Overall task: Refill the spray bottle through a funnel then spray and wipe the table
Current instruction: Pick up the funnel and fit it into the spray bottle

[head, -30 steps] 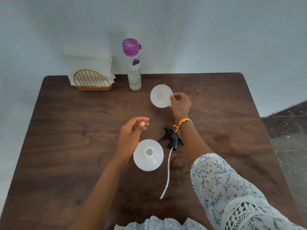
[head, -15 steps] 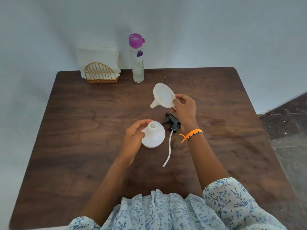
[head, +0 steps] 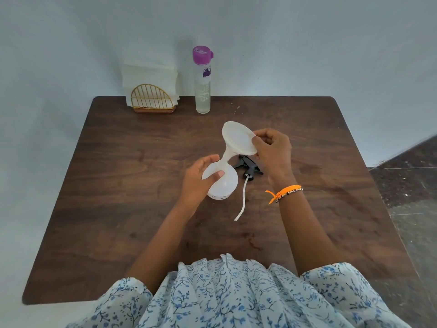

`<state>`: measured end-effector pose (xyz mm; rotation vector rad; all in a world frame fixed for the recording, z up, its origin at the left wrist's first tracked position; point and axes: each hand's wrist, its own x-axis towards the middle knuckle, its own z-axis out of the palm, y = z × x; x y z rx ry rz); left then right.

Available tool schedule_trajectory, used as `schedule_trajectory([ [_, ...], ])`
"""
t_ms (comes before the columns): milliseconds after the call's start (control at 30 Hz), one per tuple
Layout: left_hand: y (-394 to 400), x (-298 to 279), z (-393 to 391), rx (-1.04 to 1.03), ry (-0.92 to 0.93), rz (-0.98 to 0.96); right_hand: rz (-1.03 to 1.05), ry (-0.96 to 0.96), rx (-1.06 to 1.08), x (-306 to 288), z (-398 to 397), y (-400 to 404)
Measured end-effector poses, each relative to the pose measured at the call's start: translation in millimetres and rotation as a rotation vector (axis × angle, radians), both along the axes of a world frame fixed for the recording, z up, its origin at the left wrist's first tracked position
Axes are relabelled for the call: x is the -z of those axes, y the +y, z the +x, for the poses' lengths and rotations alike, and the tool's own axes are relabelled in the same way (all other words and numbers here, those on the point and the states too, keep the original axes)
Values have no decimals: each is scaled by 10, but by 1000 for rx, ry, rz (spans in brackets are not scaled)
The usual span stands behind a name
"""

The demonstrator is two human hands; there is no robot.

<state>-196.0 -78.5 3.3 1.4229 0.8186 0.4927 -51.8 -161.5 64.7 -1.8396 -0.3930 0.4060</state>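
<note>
- Spray bottle [head: 223,183], white and squat, stands near the middle of the dark wooden surface [head: 118,185], with the left hand [head: 199,179] against its left flank and the right hand [head: 272,150] up and to its right.
- Funnel [head: 238,140], also white, leans over the bottle; its spout points down-left into the bottle's neck, and its wide mouth tilts toward the right hand.
- Left hand curls around the bottle's shoulder, thumb across the front near the neck, fingers wrapped around the far side.
- Right hand pinches the funnel's rim at its right edge between thumb and fingertips, the other fingers curled; an orange bracelet [head: 287,190] circles that wrist.
- Black trigger sprayer head [head: 249,165] lies on the surface just right of the bottle, beneath the right hand, its white dip tube [head: 242,202] trailing toward the person.
- Tall clear bottle [head: 202,79] with a purple cap stands at the far edge, and beside it, to the left, a gold wire holder [head: 152,100] with white napkins [head: 149,74].
- Left hand hides part of the bottle's left side, and the funnel's cone and the right hand cover part of the sprayer head.
- Whether the spout sits fully inside the neck cannot be told, nor can any liquid level in the white bottle.
</note>
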Motion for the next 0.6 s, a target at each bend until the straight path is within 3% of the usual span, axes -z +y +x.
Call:
schedule_trajectory([
  [333,6,0,55,-23,52,86,-78,-167,-73,-42,-60,31],
  [600,-15,-7,85,-34,-12,100,-106,-287,-140,-11,-168,33],
])
